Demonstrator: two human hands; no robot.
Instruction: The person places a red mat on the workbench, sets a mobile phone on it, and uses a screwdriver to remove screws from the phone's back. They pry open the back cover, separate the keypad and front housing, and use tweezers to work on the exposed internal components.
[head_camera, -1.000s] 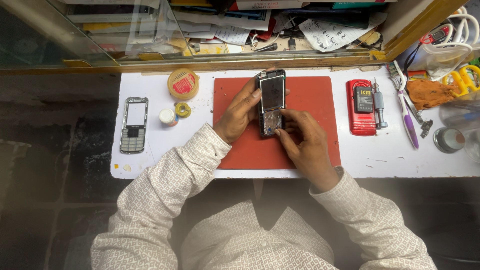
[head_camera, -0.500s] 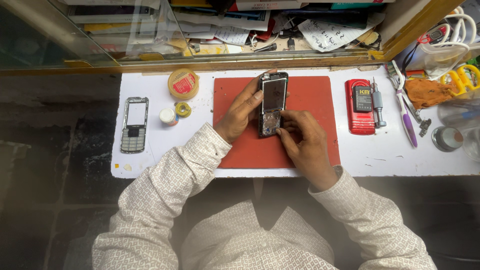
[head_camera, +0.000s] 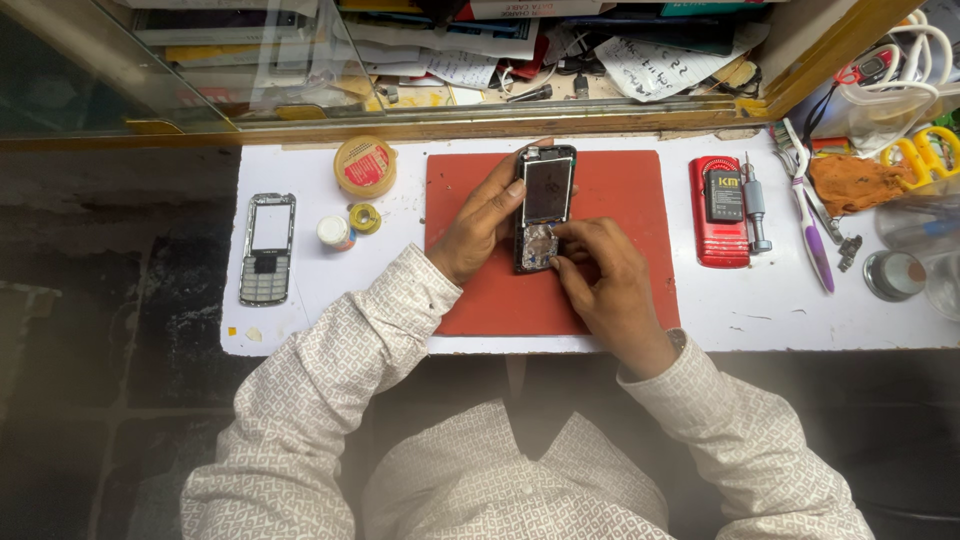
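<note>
Hands working on opened phone (head_camera: 543, 208) on red mat (head_camera: 610, 250).
Left hand (head_camera: 478, 225) is gripping phone's left edge, fingers curled; right hand (head_camera: 600, 275) is pinching at its lower part, fingertips closed.

The white desk (head_camera: 620, 335) carries a red mat (head_camera: 620, 200) at its centre. Left of the mat stand a round yellow tin with a red label (head_camera: 364, 165), a small yellow tape roll (head_camera: 364, 218) and a small white-capped pot (head_camera: 334, 232). Further left lies a silver keypad frame (head_camera: 268, 248), flat and well apart from the mat. Right of the mat lies a red phone back (head_camera: 718, 210) with a dark battery (head_camera: 725, 195) on it; a grey screwdriver (head_camera: 755, 208) lies just beside it. A purple toothbrush (head_camera: 812, 245) lies further right, near an orange cloth (head_camera: 850, 182). Yellow scissors (head_camera: 925, 155) sit at the right edge. A shelf of papers (head_camera: 660, 60) runs behind the desk.
</note>
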